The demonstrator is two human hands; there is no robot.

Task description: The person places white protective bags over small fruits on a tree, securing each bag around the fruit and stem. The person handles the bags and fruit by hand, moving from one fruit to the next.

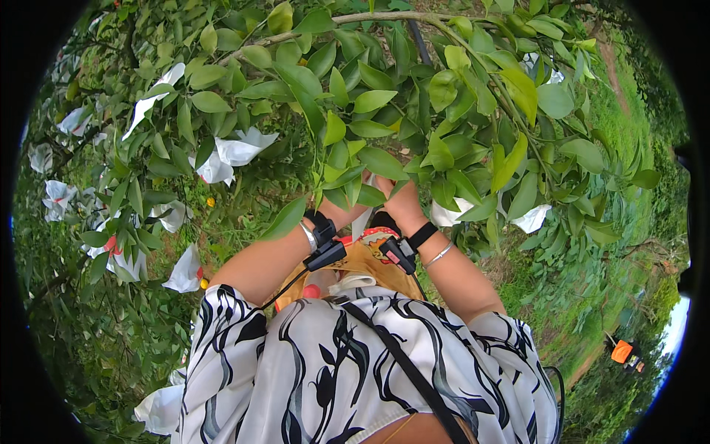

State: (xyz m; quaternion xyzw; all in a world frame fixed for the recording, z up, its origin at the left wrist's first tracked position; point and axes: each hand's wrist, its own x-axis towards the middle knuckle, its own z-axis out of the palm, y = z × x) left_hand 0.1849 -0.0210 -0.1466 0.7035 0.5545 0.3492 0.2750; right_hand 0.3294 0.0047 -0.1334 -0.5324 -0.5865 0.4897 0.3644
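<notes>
Both of my hands meet under the leafy branch of a fruit tree, partly covered by its leaves. My left hand shows only its back and part of the fingers; the fingertips are behind leaves. My right hand has its fingers curled at a white paper-like bag, which hangs as a narrow strip between the two wrists. Whatever is inside or behind the bag is hidden. Below my hands, a yellow-orange printed apron or pouch lies against my waist, with white material at its top.
White bags hang among the foliage at left, several with red marks. More white bags hang just right of my hands. A yellow fruit shows at left. A woody branch arches overhead. Far right, a person with something orange is small and distant.
</notes>
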